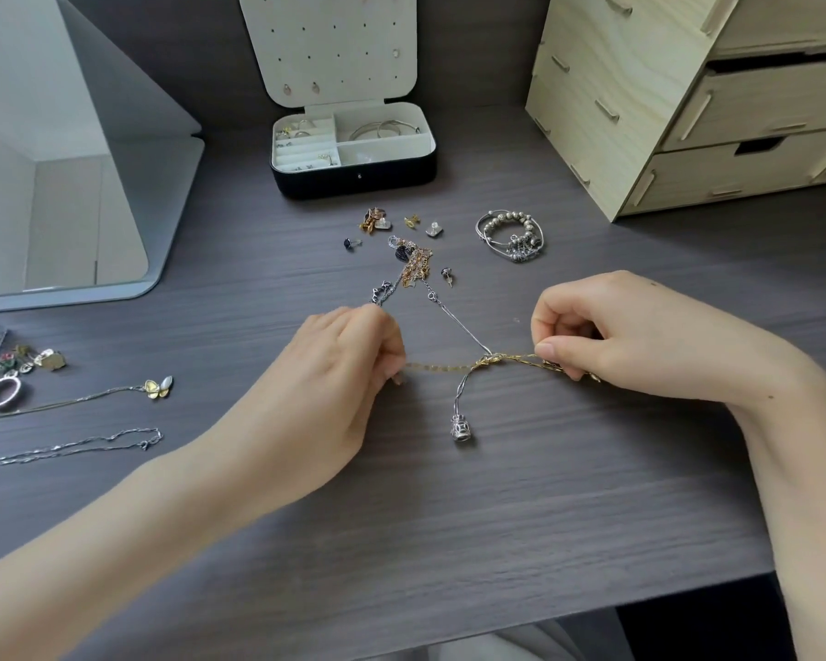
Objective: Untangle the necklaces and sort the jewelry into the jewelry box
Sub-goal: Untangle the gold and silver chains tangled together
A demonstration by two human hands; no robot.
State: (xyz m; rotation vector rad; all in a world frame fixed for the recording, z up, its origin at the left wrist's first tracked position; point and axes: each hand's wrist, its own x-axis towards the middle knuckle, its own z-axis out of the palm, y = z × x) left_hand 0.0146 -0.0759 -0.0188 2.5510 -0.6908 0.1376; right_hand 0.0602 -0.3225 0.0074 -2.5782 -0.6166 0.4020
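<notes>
Gold chain (437, 368), knotted with silver necklace (459, 322), pinched taut between left hand (339, 374) and right hand (616, 336).

A dark grey wood-grain surface (449, 517) lay in soft, even light; a pale plywood drawer unit (640, 102) stood rear right, a mirror (68, 183) left.

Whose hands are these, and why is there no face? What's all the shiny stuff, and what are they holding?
They are a person's two bare hands. The camera sits on that person's head, looking down, so you see what they see. The left hand and right hand each pinch a gold chain, stretched between them. A silver chain with a small pendant is tangled with it at a knot. On the grey table lie more tangled chains, bracelets and an open jewelry box.
</notes>
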